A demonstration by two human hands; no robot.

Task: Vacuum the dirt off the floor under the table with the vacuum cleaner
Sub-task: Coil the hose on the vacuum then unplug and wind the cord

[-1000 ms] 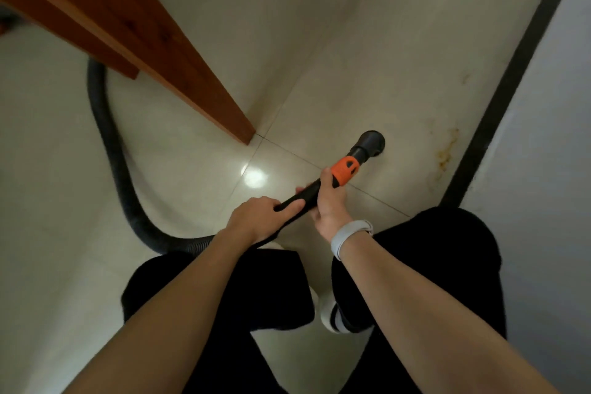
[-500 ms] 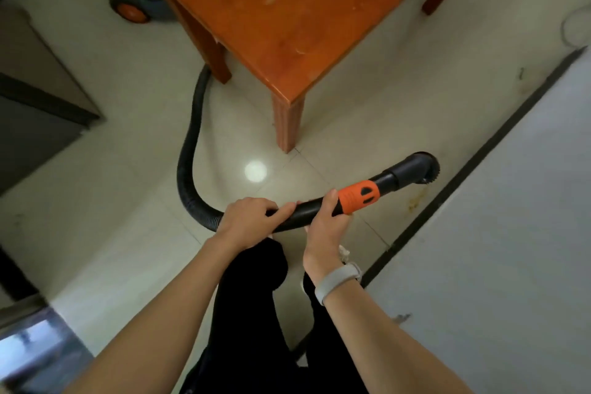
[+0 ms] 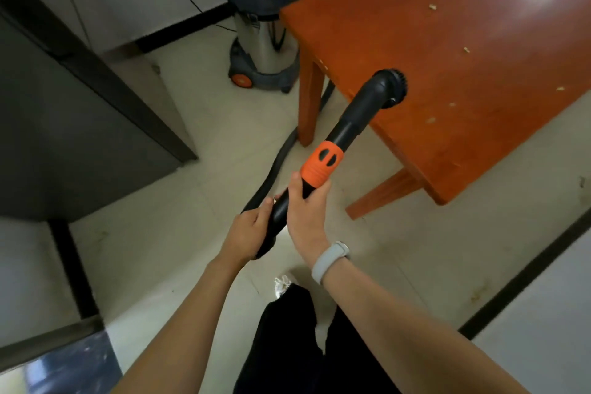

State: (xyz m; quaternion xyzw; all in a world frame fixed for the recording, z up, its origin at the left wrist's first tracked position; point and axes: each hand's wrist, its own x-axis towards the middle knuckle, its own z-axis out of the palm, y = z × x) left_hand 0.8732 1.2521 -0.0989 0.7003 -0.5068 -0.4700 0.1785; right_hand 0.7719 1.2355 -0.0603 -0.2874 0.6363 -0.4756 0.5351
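Overhead, both hands gripped the vacuum wand (image 3: 343, 134): left hand (image 3: 248, 233) curled round its rear, right hand (image 3: 305, 211) wrapped just below the orange collar (image 3: 319, 165). Its brush nozzle (image 3: 391, 88) hung over the table (image 3: 463, 41); the canister (image 3: 263, 19) stood beyond.

The table (image 3: 447, 51) fills the upper right, with small crumbs (image 3: 467, 49) scattered on its top. Behind its left corner, near the back wall, stands the vacuum cleaner (image 3: 260, 9); the hose (image 3: 271, 174) runs from that side along the floor (image 3: 198, 233), past the table's near-left leg (image 3: 308, 99), up to the hands. The left hand (image 3: 248, 233) grips the wand (image 3: 339, 134) lower down, the right hand (image 3: 303, 205) just above it — both in front of the table. The brush nozzle (image 3: 391, 88) at the wand's far end hangs over the table's left edge. A cabinet (image 3: 64, 125) stands on the left — well apart from the table.
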